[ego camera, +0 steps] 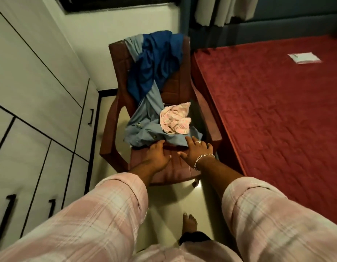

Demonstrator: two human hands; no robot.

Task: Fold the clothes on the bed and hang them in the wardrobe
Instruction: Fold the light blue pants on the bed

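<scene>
Bedroom, dim light. White wardrobe [31, 91] runs along the wall well left of the hands, doors closed. Bed [277, 120] with a red cover lies to the right of them, bare except for a small flat packet [304, 58] far beyond the right hand. Between the two stands a brown chair [175, 167], directly ahead of me.

I note the clothes sit on the chair, not on the bed. Blue garment [154, 63] drapes over the backrest, farthest beyond the hands. Grey-blue garment [145, 129] trails from the backrest down onto the seat; its long axis runs away from me, bunched near end just past the fingertips. Pink cloth [176, 119] lies crumpled on top of it, beyond and a little left of the right hand.

Left hand [157, 156]: fingers spread and relaxed, holding nothing, tips at or touching the grey-blue hem; I cannot tell contact for certain. Right hand [197, 152], ring and bracelet on it: fingers spread, holding nothing, index tip at the hem's right corner.

Judgement: both hands are about equally near the grey-blue bundle, one at each side of its near end. The pink cloth is nearer the right hand. A two-handed scoop forward looks like the step in hand.
</scene>
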